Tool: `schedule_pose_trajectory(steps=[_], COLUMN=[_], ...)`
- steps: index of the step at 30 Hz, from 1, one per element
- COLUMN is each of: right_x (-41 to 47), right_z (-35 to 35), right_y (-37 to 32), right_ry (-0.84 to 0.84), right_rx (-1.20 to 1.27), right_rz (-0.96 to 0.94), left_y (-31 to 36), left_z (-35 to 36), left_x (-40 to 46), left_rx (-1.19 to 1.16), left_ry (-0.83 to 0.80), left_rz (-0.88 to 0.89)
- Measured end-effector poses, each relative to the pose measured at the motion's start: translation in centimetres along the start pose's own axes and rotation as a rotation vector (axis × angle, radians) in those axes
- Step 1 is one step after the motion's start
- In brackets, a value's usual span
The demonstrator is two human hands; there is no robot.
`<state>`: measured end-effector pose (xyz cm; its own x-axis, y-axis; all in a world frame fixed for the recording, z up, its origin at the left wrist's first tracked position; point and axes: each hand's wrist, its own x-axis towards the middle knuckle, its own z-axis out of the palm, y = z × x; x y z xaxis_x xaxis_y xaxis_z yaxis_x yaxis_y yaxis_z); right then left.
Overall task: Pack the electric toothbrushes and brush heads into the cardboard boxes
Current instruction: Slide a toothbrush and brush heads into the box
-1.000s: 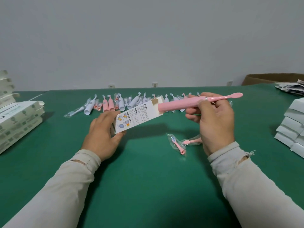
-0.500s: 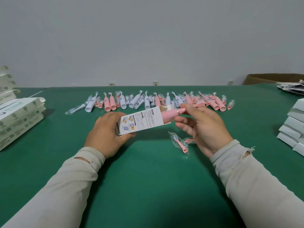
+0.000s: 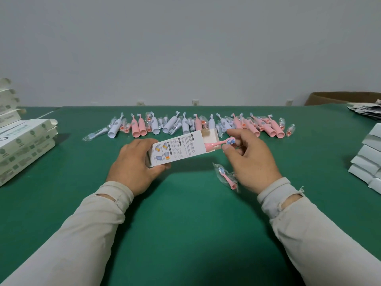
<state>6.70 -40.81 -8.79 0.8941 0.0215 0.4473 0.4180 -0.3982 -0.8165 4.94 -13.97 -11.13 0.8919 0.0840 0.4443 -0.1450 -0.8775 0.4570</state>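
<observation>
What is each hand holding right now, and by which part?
Left hand grips the white box at its closed end. Right hand pinches the pink toothbrush at its bristle head, its body already inside the box.

No text is showing clearly enough to be read. The white cardboard box with small coloured pictures (image 3: 177,150) is carrying blocks of fine black print and dark heading bars on its upper face, but the letters are too small and blurred to make out. The white and pale green boxes stacked at the left (image 3: 24,145) are bearing round green marks and a large grey word along the top, which is also staying unreadable. The printed papers at the far right (image 3: 367,110) are showing only dark smudges.
</observation>
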Motion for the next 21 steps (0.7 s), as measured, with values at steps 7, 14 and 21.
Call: schedule_pose_trajectory(steps=[7, 14, 21], right_x=[-0.2, -0.5, -1.3], right_z=[-0.2, -0.1, 0.8], right_y=[-0.6, -1.0, -1.0], right_ry=[0.025, -0.105, -0.180], right_rx=[0.086, -0.041, 0.041], right_rz=[-0.043, -0.062, -0.031], left_y=[0.0, 0.2, 0.4], left_z=[0.0, 0.2, 0.0], left_x=[-0.1, -0.2, -0.2], left_rx=[-0.023, -0.046, -0.024], left_ry=[-0.003, -0.006, -0.001], left_rz=[-0.007, 0.012, 0.015])
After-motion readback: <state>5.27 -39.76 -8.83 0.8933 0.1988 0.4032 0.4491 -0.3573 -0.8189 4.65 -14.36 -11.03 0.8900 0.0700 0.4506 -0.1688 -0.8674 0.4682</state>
